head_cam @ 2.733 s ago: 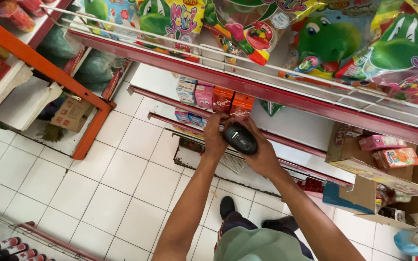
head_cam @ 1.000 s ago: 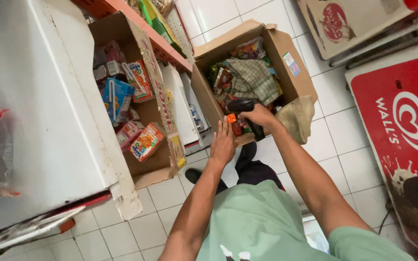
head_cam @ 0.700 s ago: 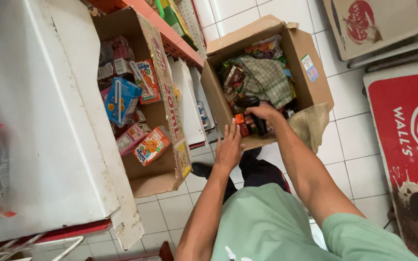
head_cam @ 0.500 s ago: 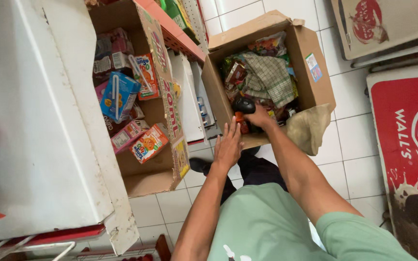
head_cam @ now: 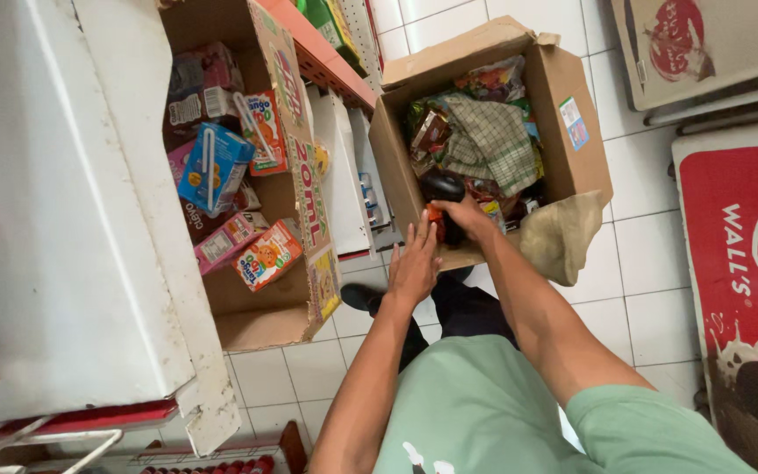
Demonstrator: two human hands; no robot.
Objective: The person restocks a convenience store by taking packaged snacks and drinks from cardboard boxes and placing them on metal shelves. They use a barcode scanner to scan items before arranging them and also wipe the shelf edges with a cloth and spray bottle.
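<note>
Right hand: the right hand (head_cam: 469,217) is curled around a black scanner (head_cam: 443,187), fingers wrapped on its handle, over the near edge of the open box (head_cam: 582,105).
Left hand: the left hand (head_cam: 415,266) is flat with fingers close together, the tips touching the box's near wall just beside the scanner; it holds nothing.
Scanner: black, rounded, glossy plastic head; an orange-red part (head_cam: 433,215) sits under the hand, and whether it belongs to the scanner cannot be told.
Hidden: the scanner's handle is covered by the right hand's fingers; the box's floor is buried under its load; a dark shoe (head_cam: 361,298) is partly hidden behind the left forearm.
Cut off: the red sign (head_cam: 739,263) runs off the right edge; the white cabinet (head_cam: 54,193) fills the left and is cropped.
Box contents: a checked cloth (head_cam: 489,140) lies crumpled over shiny snack packets (head_cam: 432,130); a tan rag (head_cam: 561,237) hangs over the near right corner.
Second box: the carton (head_cam: 304,202), tipped open, holds small drink cartons (head_cam: 212,167) lying at mixed angles.
Room: bare white floor tiles (head_cam: 647,254) show between the box and the sign; the gap between the two boxes is narrow.
</note>
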